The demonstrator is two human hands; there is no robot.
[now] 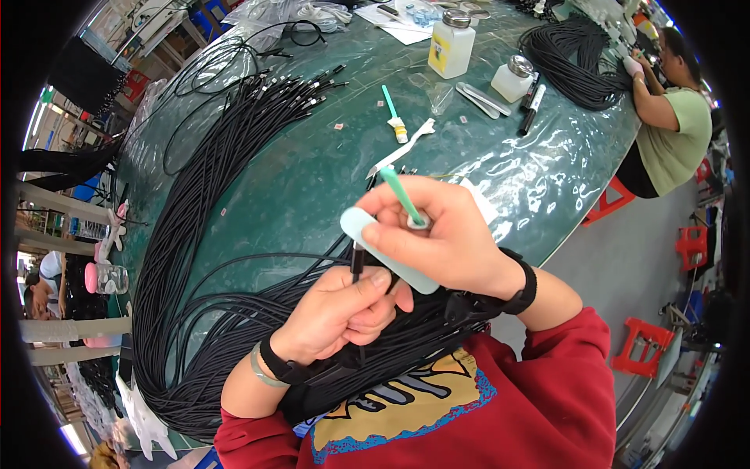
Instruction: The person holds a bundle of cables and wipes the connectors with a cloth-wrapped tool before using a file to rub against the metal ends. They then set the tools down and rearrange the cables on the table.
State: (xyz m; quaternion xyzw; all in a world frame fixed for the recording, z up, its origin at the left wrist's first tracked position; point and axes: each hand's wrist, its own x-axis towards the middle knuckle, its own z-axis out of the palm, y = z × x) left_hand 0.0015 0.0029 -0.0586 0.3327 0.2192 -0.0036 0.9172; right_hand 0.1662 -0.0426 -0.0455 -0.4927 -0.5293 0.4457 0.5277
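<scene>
My left hand point(336, 313) is closed around the end of a black cable, and its dark connector point(357, 262) sticks up above the fingers. Close over it, my right hand point(445, 227) grips a pale green flat strip with a rounded end point(375, 241) between thumb and fingers. A green stick point(402, 195) with a white piece at its lower end is also held in that hand. Whether the strip touches the connector I cannot tell. Beneath both hands lie many black cables point(180, 234), bundled in a long curve with their connectors fanned out at the far end.
On the green table point(312, 164) lie a teal stick with a wrapped end point(394, 117), a white strip point(402, 148), tweezers point(482, 100) and markers point(533, 108). Two white bottles point(451, 47) stand farther back. A person point(676, 117) works at the far right beside coiled cables point(574, 62).
</scene>
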